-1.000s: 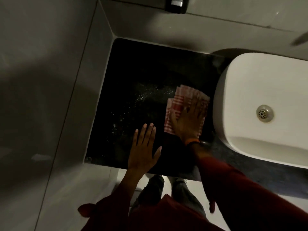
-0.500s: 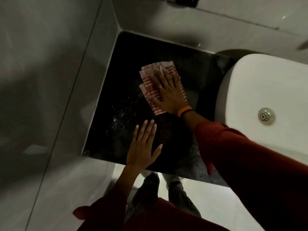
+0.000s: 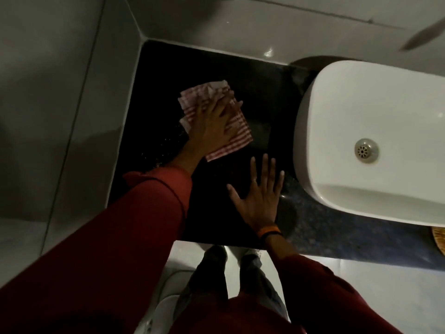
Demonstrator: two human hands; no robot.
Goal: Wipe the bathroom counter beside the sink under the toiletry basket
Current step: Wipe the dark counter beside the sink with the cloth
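The black stone counter [image 3: 250, 75] lies in the wall corner, left of the white sink [image 3: 375, 104]. A red-and-white striped cloth [image 3: 237, 138] lies on the counter's middle left. My left hand [image 3: 212, 124] presses down on it, fingers spread over the fabric and pointing toward the back wall. My right hand [image 3: 257, 198], with an orange wristband, rests flat on the counter near the front edge beside the sink, fingers apart and holding nothing. Pale specks show on the counter just left of the cloth.
Grey tiled walls [image 3: 72, 92] close the counter at left and back. The sink has a metal drain [image 3: 366, 150]. A woven basket edge [image 3: 439, 239] shows at the far right on the counter. A blurred tap [image 3: 421, 39] hangs above the sink. My legs and the pale floor lie below.
The cloth was under my right hand and is now under my left hand, further left. My right hand now lies flat near the sink, where the left hand had rested.
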